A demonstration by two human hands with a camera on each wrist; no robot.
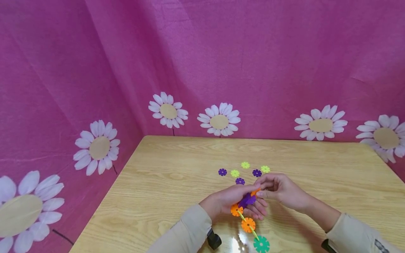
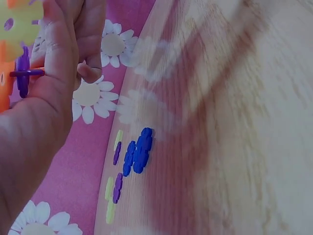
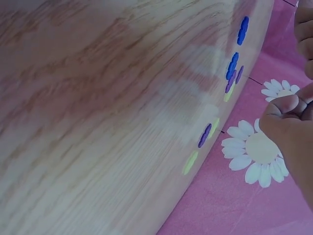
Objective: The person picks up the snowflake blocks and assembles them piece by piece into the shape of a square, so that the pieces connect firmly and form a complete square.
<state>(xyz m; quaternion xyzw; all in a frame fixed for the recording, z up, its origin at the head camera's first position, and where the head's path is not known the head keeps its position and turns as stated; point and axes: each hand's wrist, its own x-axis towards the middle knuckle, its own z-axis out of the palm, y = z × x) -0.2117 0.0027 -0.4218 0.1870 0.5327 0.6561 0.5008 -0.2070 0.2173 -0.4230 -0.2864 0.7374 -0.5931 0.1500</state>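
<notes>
A chain of notched plastic discs lies across my left hand (image 1: 230, 197), which grips it near its purple discs (image 1: 246, 200). From there the chain hangs toward me, with orange discs (image 1: 248, 225), yellow discs seen edge-on and a green disc (image 1: 261, 244) at the low end. My right hand (image 1: 283, 189) meets the left one and pinches an orange disc (image 1: 255, 192) at the upper end. In the left wrist view, a yellow disc (image 2: 19, 22) and a purple disc (image 2: 22, 73) show beside the palm. The right wrist view hides what the right fingertips hold.
Loose purple discs (image 1: 222, 172) and yellow discs (image 1: 245, 164) lie flat on the wooden table (image 1: 164, 182) beyond the hands. Blue discs (image 2: 143, 151) lie nearer, seen in both wrist views. A pink curtain (image 1: 253, 63) with daisies stands behind and left of the table.
</notes>
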